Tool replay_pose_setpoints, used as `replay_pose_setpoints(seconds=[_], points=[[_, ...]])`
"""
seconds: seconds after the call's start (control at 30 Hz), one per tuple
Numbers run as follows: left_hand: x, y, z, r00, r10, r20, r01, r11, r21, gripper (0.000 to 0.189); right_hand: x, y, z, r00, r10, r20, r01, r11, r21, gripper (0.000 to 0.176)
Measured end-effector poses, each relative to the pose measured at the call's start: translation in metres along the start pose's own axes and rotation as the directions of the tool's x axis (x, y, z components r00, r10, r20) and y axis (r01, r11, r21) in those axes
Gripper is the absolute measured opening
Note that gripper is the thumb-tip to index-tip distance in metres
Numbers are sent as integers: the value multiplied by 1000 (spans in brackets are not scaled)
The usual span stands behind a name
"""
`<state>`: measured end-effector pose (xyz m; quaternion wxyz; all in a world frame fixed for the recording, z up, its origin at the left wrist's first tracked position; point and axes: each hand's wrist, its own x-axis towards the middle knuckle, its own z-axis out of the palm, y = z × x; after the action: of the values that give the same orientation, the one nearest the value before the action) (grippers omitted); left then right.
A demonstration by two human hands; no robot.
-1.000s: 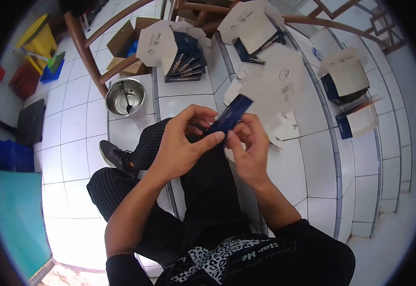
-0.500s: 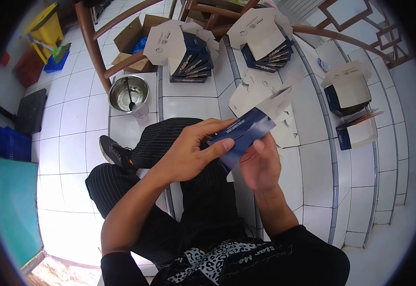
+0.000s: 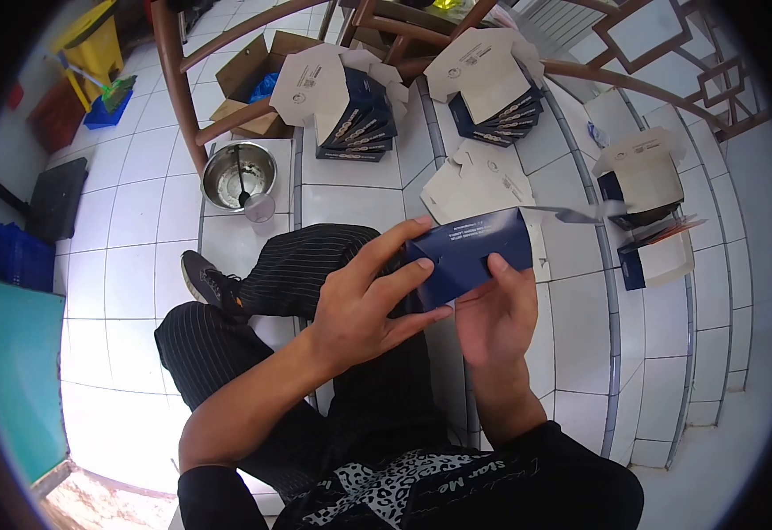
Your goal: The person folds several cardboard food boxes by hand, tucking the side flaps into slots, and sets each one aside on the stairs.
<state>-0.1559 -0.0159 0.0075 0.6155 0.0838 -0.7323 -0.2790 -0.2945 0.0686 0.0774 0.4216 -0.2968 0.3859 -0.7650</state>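
Observation:
A dark blue cardboard box (image 3: 470,256) with small white print is held above my lap, one long side facing me. Around its left end my left hand (image 3: 364,305) is closed, thumb on the near face and fingers along the edges. My right hand (image 3: 501,314) grips the right end from below, its thumb pressed on the blue face. A pale flap sticks out at the box's upper right, seen nearly edge-on. Just behind lie flat white carton blanks (image 3: 483,181) on the tiled step.
Two stacks of open blue boxes (image 3: 355,115) (image 3: 496,110) stand farther back. More open boxes (image 3: 642,181) sit on the right step. A metal bowl (image 3: 231,181) with a dark utensil and plastic cup (image 3: 259,208) is at left, near a brown carton (image 3: 253,75).
The box has turned from a steep slant to nearly level, its printed side now facing me more. My right thumb has come onto its face, and its flap has swung down to the right.

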Motion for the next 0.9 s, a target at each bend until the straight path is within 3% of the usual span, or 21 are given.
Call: replay_pose_setpoints(seconds=[0.13, 0.23, 0.33, 0.43, 0.47, 0.67, 0.73, 0.83, 0.9], points=[[2, 7, -2, 998, -42, -46, 41, 998, -40, 57, 3, -5, 0, 991, 130, -28, -123, 977, 175, 40], [3, 6, -5, 999, -33, -22, 33, 999, -10, 54, 5, -2, 4, 986, 66, -151, -53, 994, 93, 27], [10, 7, -13, 1000, 16, 21, -18, 992, 125, 54, 4, -4, 4, 995, 24, -102, -37, 991, -129, 25], [15, -1, -22, 996, 53, 78, -67, 979, 194, 52, 7, -6, -8, 990, 83, 110, -61, 979, -195, 24], [15, -4, -24, 993, 61, 99, -80, 977, 200, 52, 7, -4, -10, 990, 85, 109, -60, 974, -219, 23], [21, -10, -29, 973, -60, 222, 5, 971, 237, 46, 14, 17, -21, 996, 87, 16, -79, 959, -273, 23], [18, -10, -29, 962, -179, 206, 141, 973, 185, 46, 14, 21, -21, 993, 106, 56, -89, 964, -251, 24], [19, -8, -28, 944, -261, 199, 244, 964, 107, 48, 10, 24, -12, 994, -88, 57, 102, 945, -311, 27], [23, -7, -31, 927, -298, 227, 304, 953, 11, 49, 6, 33, -23, 947, -297, 120, 318, 818, -479, 29]])
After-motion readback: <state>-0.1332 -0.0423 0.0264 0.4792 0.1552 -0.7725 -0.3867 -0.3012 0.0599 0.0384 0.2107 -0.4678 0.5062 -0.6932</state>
